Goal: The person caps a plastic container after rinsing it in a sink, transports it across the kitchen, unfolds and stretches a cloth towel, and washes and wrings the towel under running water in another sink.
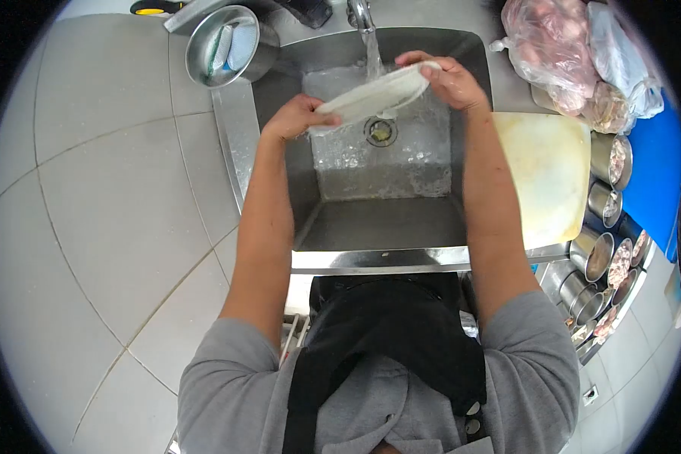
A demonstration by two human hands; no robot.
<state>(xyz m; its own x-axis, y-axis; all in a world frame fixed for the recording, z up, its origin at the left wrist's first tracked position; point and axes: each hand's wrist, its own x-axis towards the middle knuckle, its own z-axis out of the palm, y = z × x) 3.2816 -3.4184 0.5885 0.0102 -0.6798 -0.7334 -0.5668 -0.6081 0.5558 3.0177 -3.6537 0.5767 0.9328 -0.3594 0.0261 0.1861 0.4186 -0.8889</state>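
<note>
Both hands hold a shallow white dish or lid point(374, 96) tilted under the stream from the faucet point(363, 19); its exact kind is hard to tell. My left hand point(299, 117) grips the near left rim, thumb on top. At the right end, my right hand point(450, 79) is closed on the raised edge. Water runs off the dish into the steel sink point(386, 223), over the drain point(380, 132).
A steel pot point(197, 57) with sponges stands at the sink's left corner. To the right lie a whitish cutting board point(545, 178) and plastic bags of raw meat point(552, 45). Several steel containers point(598, 246) of meat stand beyond the board, near a blue sheet point(658, 166).
</note>
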